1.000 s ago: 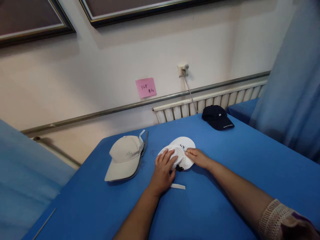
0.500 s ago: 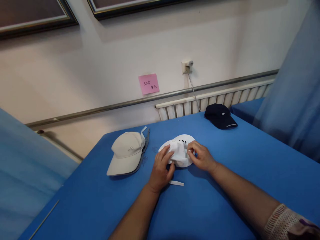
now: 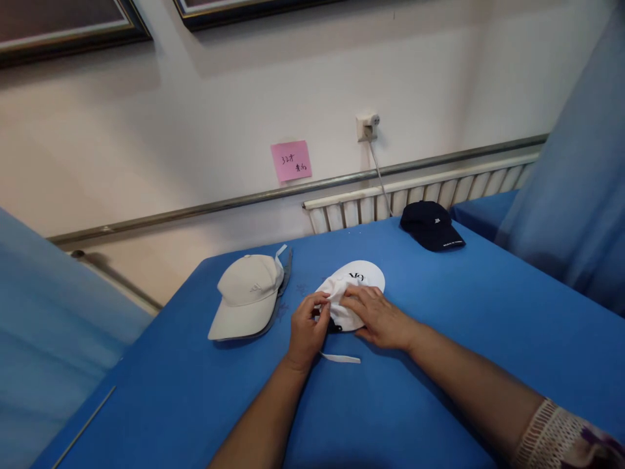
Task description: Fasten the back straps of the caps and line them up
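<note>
A white cap (image 3: 367, 270) with dark lettering lies on the blue table, its brim pointing away from me. My left hand (image 3: 308, 329) pinches the cap's near left edge, close to a dark patch inside. Across the crown rests my right hand (image 3: 383, 316), its fingers bent over the fabric and its thumb at the near edge. A loose white strap (image 3: 342, 358) extends over the table just below the cap. To the left sits a beige cap (image 3: 249, 283), stacked on a grey one that shows only along its right side.
A navy cap (image 3: 430, 225) lies at the table's far right corner. Behind the blue table (image 3: 390, 404) are a radiator (image 3: 351, 215), a metal rail (image 3: 219, 207) and a plugged-in cord (image 3: 379, 172). Blue curtains (image 3: 53, 345) hang at both sides, and a pink note (image 3: 291, 161) is on the wall.
The cap's lettering and brim now show more fully. My right hand has shifted left and nearer onto the crown; my left hand has drawn slightly left and closed into a pinch.
</note>
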A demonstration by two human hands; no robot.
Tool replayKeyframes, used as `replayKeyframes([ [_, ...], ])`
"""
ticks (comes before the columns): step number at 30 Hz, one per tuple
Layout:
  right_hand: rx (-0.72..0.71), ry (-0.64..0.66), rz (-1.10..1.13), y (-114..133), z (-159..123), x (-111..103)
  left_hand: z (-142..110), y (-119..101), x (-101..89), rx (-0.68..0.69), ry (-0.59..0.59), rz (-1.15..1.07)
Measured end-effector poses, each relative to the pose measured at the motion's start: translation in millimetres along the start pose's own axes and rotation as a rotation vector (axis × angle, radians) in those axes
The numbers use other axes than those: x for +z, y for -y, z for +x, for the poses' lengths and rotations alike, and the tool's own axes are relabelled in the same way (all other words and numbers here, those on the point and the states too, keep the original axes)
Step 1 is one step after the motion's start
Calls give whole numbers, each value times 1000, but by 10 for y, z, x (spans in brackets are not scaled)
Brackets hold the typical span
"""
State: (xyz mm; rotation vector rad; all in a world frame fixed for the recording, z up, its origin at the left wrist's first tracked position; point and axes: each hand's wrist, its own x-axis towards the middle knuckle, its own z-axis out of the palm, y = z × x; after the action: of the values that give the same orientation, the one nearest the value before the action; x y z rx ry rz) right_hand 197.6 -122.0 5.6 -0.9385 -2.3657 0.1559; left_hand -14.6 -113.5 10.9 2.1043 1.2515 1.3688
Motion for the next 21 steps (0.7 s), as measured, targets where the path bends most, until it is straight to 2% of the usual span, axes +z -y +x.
replayKeyframes([
  [10, -107, 14, -83, 74, -21, 46, 50, 146, 103, -414, -155, -286],
  [14, -136, -1, -80, 81, -5, 38, 60, 177, 117, -578, -171, -427],
  [16, -149, -44, -36, 68, 2, 48, 57, 185, 117, -604, -166, -449],
  [18, -127, -122, 39, 48, 6, 68, 51, 189, 113, -573, -149, -430],
  [21, -14, -286, 215, 11, 4, 106, 35, 156, 86, -402, -102, -297],
])
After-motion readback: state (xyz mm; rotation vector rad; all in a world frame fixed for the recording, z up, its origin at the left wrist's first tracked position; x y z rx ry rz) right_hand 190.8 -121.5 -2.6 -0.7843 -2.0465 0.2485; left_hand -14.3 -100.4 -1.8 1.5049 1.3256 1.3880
